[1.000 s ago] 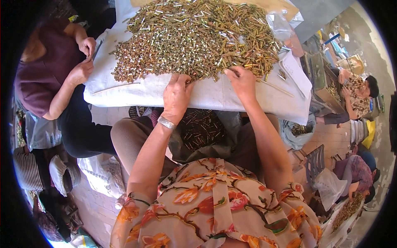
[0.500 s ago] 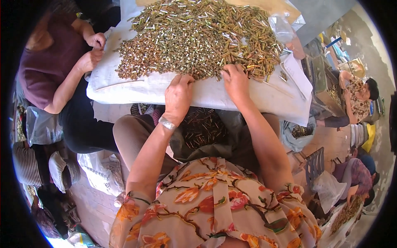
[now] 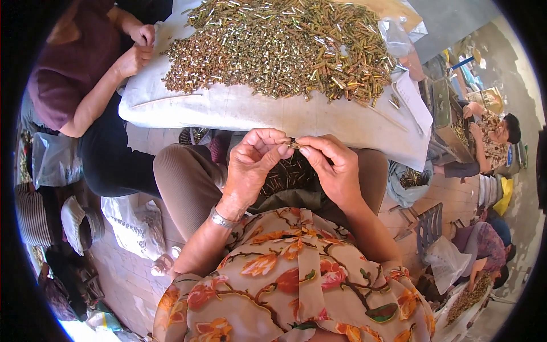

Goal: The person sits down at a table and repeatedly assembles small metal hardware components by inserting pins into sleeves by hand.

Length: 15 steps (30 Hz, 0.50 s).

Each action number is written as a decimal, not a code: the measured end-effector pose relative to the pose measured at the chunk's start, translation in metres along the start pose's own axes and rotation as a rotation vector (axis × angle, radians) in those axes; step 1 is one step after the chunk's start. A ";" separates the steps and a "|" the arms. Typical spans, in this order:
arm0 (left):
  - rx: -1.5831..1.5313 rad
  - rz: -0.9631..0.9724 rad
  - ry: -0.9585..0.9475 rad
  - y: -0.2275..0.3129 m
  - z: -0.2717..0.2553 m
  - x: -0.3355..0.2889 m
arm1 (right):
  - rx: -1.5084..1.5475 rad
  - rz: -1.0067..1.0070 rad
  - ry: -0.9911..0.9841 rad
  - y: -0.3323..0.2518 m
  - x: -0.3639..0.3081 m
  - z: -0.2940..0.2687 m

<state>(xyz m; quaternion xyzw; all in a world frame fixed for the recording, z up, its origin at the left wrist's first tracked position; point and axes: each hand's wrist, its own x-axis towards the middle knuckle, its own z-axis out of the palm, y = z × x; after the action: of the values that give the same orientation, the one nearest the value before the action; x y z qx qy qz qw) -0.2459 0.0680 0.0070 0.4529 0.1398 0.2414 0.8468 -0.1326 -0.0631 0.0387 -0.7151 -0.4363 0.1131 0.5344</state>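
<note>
My left hand [image 3: 249, 166] and my right hand [image 3: 335, 166] meet fingertip to fingertip above my lap, just off the table's near edge. Both are closed in a pinch on a small brass-coloured metal part [image 3: 293, 143], whose exact shape is mostly covered by the fingers. Below them, between my knees, a dark bag [image 3: 296, 199] holds many slim metal pieces [image 3: 285, 176]. Beyond the hands, a wide heap of small gold and coppery metal parts [image 3: 256, 57] covers the table, short nut-like ones at left and centre, longer rod-like ones at right.
A white cloth [image 3: 228, 115] covers the table, with a thin stick [image 3: 387, 117] and paper sheets [image 3: 411, 102] at its right. A co-worker's hands [image 3: 137, 54] are at the left edge. A plastic bag of metal parts [image 3: 411, 182] stands by my right knee; a white sack [image 3: 134, 228] lies left.
Both hands have drawn back from the heap's near edge toward my body and come together over my lap. A small metal part now shows between their fingertips.
</note>
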 end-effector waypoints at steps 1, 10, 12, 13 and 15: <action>-0.001 0.001 0.002 -0.001 0.001 -0.002 | -0.002 -0.017 -0.009 -0.002 -0.001 0.001; 0.107 0.111 0.016 -0.001 0.006 -0.008 | 0.006 -0.121 0.096 -0.001 -0.007 0.011; 0.250 0.190 0.011 0.000 0.006 -0.009 | 0.012 -0.114 0.091 0.000 -0.006 0.011; 0.250 0.190 0.012 0.001 0.005 -0.009 | 0.001 -0.149 0.087 0.002 -0.006 0.010; 0.377 0.192 -0.007 0.005 0.005 -0.009 | -0.010 -0.182 0.083 0.003 -0.006 0.008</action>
<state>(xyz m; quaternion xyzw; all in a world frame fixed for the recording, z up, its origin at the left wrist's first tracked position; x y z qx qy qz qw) -0.2527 0.0622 0.0140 0.6153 0.1355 0.2890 0.7208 -0.1393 -0.0625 0.0311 -0.6792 -0.4774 0.0324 0.5565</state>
